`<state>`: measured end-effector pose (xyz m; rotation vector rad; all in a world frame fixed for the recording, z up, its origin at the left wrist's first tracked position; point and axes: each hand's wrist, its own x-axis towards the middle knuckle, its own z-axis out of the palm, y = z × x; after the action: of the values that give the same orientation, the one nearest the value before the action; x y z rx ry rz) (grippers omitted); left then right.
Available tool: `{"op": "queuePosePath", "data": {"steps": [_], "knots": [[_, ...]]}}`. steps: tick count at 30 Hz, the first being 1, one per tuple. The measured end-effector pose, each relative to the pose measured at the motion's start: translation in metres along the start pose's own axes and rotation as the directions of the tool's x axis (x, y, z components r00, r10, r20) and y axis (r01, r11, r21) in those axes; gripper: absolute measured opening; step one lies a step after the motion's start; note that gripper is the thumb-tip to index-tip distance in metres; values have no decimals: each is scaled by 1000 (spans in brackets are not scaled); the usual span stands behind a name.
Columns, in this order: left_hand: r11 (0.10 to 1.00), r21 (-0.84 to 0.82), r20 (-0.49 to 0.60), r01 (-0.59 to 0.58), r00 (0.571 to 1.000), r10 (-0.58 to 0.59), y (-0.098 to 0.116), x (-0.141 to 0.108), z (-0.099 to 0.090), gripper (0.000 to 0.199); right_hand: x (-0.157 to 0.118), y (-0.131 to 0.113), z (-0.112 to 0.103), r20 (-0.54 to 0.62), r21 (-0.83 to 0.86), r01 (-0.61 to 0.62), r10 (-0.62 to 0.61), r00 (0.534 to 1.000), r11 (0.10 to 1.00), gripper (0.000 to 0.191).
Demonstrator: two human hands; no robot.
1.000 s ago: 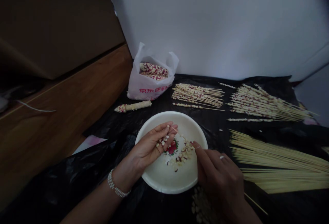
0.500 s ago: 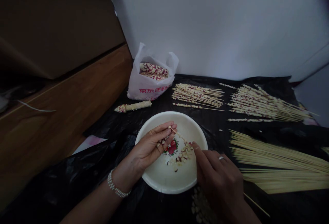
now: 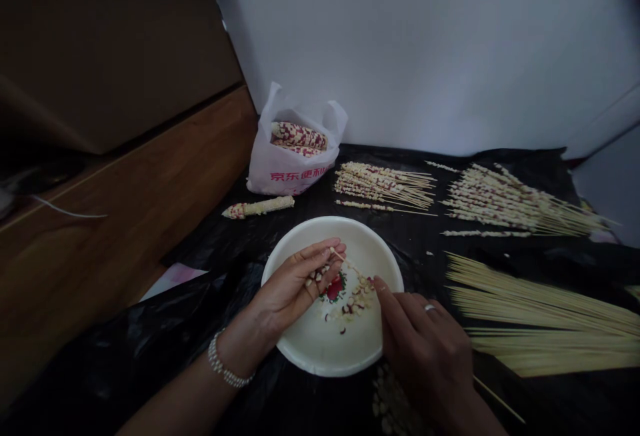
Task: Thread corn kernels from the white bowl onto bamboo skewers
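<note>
Above the white bowl (image 3: 330, 361), my left hand (image 3: 293, 283) pinches a pale corn kernel (image 3: 332, 249) between thumb and fingertips, with more kernels lying in its curled fingers. The tip of a thin bamboo skewer (image 3: 349, 263) meets that kernel. My right hand (image 3: 425, 339), with a ring on one finger, grips the skewer lower down, over the bowl's right side. Its shaft runs out below this hand, and a few kernels seem threaded near the fingers. Loose cream and dark red kernels (image 3: 354, 306) lie in the bowl beside a printed red flower.
Behind the bowl stands a white plastic bag (image 3: 295, 179) with corn cobs. A mostly stripped cob (image 3: 263, 206) lies before it. Two piles of kernel-covered skewers (image 3: 383, 183) lie at the back; bare skewers (image 3: 540, 309) lie right, on black plastic sheeting (image 3: 220, 309).
My left fingertips have shifted very slightly at the skewer's tip. Both hands otherwise keep their places and holds, and the surroundings look the same.
</note>
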<state>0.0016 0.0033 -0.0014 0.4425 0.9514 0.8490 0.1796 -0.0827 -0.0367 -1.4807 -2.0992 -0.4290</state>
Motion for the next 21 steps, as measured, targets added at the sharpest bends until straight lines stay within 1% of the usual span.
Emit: {"op": "queuePosePath", "data": {"steps": [4, 9, 14, 21], "knots": [[999, -51, -29, 16, 999, -18, 1, 1, 1, 24, 0, 0, 0, -18, 9, 9, -8, 1000, 1000, 37], [998, -59, -73, 29, 997, -34, 1, 1, 3, 22, 0, 0, 0, -10, 16, 8, -8, 1000, 1000, 37], [998, -56, -46, -11, 999, 9, 0, 1, 0, 23, 0, 0, 0, -10, 11, -8, 8, 1000, 1000, 35], [999, -34, -30, -34, 999, 32, 0, 1, -1, 25, 0, 0, 1, -21, -6, 19, -19, 1000, 1000, 37]]}}
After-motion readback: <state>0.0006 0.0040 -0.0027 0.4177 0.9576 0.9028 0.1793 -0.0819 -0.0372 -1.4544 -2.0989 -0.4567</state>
